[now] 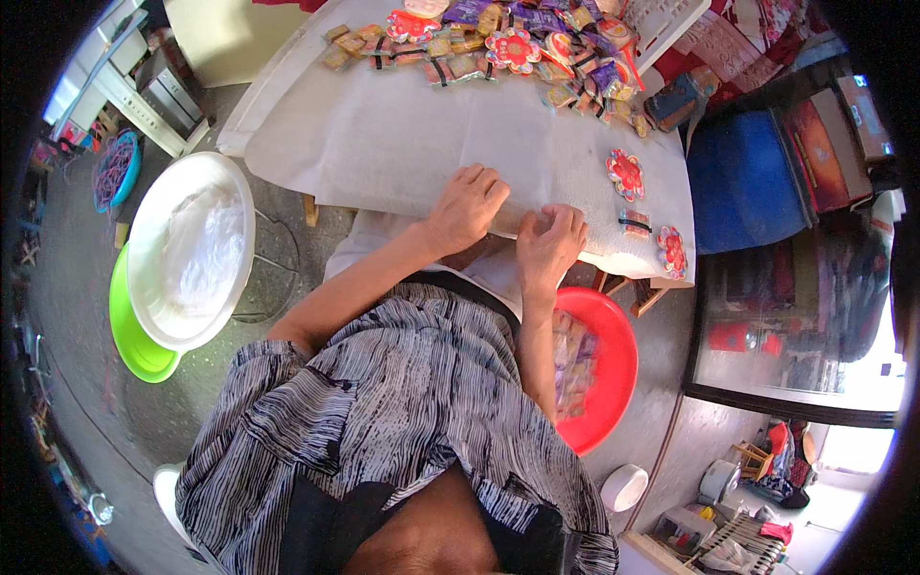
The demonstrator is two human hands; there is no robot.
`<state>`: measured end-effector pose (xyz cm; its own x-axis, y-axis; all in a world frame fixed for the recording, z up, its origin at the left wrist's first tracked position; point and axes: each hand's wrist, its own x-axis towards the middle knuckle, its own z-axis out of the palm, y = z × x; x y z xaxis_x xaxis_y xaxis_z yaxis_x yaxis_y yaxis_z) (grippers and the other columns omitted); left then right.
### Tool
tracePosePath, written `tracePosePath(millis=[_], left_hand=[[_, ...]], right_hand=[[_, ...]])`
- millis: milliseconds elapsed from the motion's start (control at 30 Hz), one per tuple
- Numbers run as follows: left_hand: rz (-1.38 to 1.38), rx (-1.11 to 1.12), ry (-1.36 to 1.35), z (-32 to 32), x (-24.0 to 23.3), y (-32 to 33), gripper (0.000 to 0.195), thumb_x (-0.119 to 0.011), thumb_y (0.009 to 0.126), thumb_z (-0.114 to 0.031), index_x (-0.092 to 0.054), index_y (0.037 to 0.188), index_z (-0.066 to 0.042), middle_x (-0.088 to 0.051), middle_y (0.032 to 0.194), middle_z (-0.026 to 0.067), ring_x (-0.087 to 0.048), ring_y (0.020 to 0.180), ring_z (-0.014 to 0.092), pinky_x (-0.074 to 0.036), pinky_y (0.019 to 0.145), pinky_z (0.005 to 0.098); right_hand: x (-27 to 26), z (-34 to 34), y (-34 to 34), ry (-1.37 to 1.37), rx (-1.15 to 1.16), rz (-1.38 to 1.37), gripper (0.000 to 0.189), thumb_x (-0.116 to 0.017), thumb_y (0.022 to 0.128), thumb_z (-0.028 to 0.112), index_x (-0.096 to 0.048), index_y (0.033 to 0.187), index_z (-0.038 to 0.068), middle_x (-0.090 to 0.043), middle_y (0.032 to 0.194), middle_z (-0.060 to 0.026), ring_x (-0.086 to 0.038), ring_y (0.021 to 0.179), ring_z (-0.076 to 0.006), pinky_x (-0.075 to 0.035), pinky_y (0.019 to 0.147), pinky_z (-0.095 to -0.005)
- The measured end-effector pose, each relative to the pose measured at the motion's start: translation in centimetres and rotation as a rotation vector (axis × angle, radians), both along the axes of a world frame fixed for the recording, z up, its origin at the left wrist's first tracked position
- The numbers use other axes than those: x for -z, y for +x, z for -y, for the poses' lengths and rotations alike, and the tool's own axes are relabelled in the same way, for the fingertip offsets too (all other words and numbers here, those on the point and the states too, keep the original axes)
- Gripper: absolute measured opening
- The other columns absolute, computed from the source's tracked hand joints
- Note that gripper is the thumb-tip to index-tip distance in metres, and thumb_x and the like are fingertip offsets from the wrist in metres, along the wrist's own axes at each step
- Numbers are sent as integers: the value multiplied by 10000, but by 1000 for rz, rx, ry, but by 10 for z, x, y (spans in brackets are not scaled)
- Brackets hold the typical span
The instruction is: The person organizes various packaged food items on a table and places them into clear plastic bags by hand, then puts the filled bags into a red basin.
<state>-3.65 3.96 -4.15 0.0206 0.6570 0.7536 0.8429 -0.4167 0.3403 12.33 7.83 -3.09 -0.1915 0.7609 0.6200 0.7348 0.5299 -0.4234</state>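
Note:
My left hand [471,207] lies at the front edge of a table spread with a white cloth [402,136], its fingers curled downward. Just to its right, my right hand [552,241] is at the same edge with fingers bent. The undersides of both hands are hidden, so any grip on the cloth cannot be made out. To the right on the cloth are a red flower-shaped card [625,175], a small wrapped packet with a black band [635,223] and a second red flower-shaped card [672,252].
A heap of wrapped packets [460,47] covers the table's far side, near a white plastic crate [665,29]. A red basin [611,374] of packets stands at the right. Left are a white basin [241,287] holding clear plastic, a green basin [136,345] and a blue drum [747,187] opposite.

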Motion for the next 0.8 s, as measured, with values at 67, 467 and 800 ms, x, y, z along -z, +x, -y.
tracePosePath(millis=[67, 467, 800], left_hand=[[99, -17, -29, 0, 1, 1, 173, -622, 751, -3, -531, 894, -36, -535, 869, 133, -527, 829, 343, -438, 742, 440], [241, -14, -114, -5, 2, -3, 180, -632, 746, 41, -526, 854, -56, -556, 814, 113, -551, 801, 349, -448, 668, 447], [232, -59, -229, -5, -2, -8, 142, -631, 774, 16, -537, 854, -54, -552, 831, 105, -566, 797, 329, -471, 644, 439]], right_hand=[[5, -5, 1, 11, 29, 13, 272, -734, 694, 126, -578, 904, 52, -591, 959, -130, -542, 938, -346, -410, 858, -458], [-2, -20, -20, -23, 94, 98, 278, -715, 659, 152, -571, 879, 61, -572, 958, -127, -535, 957, -343, -392, 859, -470], [3, -29, -2, 41, 60, 96, 219, -653, 723, 89, -560, 920, 65, -561, 957, -121, -536, 918, -344, -406, 827, -459]])
